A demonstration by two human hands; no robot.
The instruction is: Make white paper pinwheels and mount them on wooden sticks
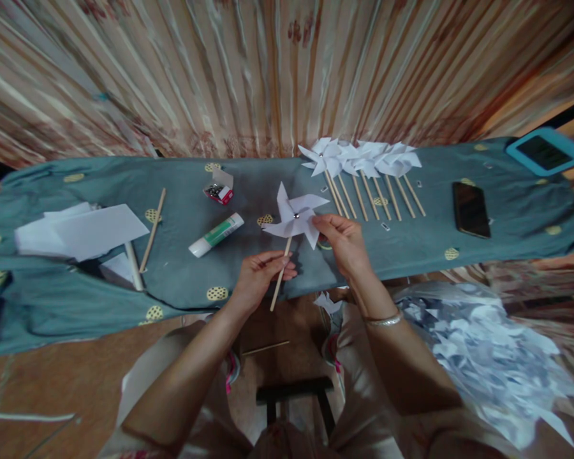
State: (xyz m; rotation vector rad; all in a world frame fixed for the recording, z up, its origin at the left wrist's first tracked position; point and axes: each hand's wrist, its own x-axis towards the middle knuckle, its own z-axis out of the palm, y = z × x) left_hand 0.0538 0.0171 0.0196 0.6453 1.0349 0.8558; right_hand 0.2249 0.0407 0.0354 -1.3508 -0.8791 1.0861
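A white paper pinwheel (287, 220) with a metal pin at its centre is held above the near edge of the cloth-covered table. My left hand (264, 274) is closed around its wooden stick, whose lower end points down toward me. With thumb and fingers, my right hand (342, 239) pinches the right-hand blade of the same pinwheel. Just left of it lies a glue stick (217, 234) with a green label. Behind that sits a small open box of pins (219, 188). Several more pinwheels (363, 159) lie in a row at the back right, sticks toward me.
White paper sheets (86, 233) and a loose wooden stick (153, 229) lie on the left. A phone (472, 209) and a blue-framed device (546, 152) are at the right. Below, a bag of folded white paper (497, 357) stands beside my leg; a dark stool (294, 390) is underneath.
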